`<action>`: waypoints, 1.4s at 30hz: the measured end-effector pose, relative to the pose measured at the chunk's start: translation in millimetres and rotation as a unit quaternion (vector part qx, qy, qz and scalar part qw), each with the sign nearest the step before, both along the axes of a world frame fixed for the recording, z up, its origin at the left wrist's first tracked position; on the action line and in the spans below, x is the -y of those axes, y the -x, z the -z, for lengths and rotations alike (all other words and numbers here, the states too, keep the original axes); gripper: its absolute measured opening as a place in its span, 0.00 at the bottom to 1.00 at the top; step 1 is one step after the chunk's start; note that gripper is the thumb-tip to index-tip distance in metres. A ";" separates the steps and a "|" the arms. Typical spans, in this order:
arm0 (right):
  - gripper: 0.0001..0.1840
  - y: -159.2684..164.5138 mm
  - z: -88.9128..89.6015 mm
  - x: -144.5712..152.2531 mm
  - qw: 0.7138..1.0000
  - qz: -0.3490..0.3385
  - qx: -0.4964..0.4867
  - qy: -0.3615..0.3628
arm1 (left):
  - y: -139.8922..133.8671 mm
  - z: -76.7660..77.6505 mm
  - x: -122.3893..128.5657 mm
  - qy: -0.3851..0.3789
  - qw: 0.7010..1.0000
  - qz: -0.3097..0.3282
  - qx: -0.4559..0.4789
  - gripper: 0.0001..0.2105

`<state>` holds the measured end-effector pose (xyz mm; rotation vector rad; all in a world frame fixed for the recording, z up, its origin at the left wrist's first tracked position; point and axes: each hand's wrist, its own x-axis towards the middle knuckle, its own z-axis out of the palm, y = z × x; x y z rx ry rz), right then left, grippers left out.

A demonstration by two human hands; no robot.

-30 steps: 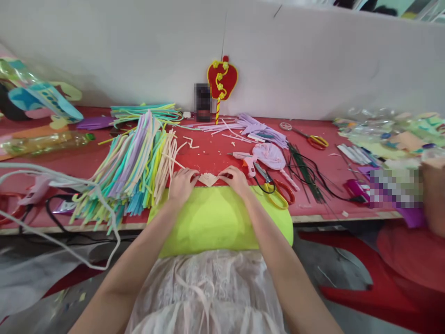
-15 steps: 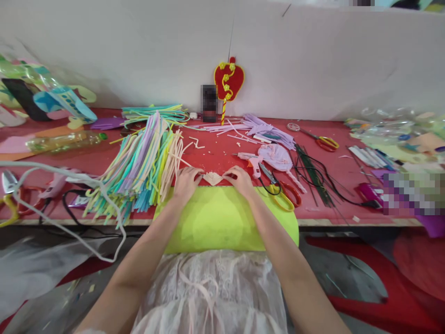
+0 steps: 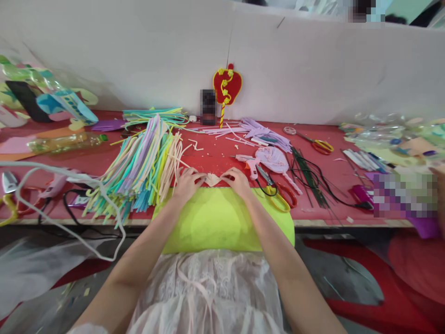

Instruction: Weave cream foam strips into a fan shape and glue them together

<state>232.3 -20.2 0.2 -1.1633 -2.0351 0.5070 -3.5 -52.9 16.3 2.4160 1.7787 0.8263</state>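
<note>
A small cream piece, made of what look like bent pipe cleaners and pointed at the bottom, lies between my hands near the table's front. My left hand pinches its left corner. From the other side, the fingers of my right hand close on its right corner. Under my wrists a bright yellow-green sheet hangs over the table edge onto my lap. Left of my left hand spreads a big bundle of pastel pipe cleaners, with cream ones closest to the fingers.
Right of my hands lie a pink glue gun, a lilac round fan shape, scissors and green wires. A red apple-shaped fan leans against the wall. A white cable loop hangs at front left.
The view has shifted slightly. Both hands stay at the cream piece, with small finger movements. Something skin-toned has come into view at the far right edge.
</note>
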 end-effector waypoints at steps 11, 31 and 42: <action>0.09 0.9 -5.5 3.5 0.999 -0.020 0.039 -0.007 | -1.0 3.2 -1.0 -0.002 1.000 0.002 -0.003 0.11; 0.06 0.9 -4.3 0.6 0.998 -0.028 0.050 -0.006 | -1.1 1.8 -0.2 0.001 1.000 0.003 -0.001 0.11; 0.06 1.5 -6.5 1.6 0.998 -0.031 0.048 -0.002 | -1.5 2.6 -0.7 0.008 1.000 0.004 0.016 0.11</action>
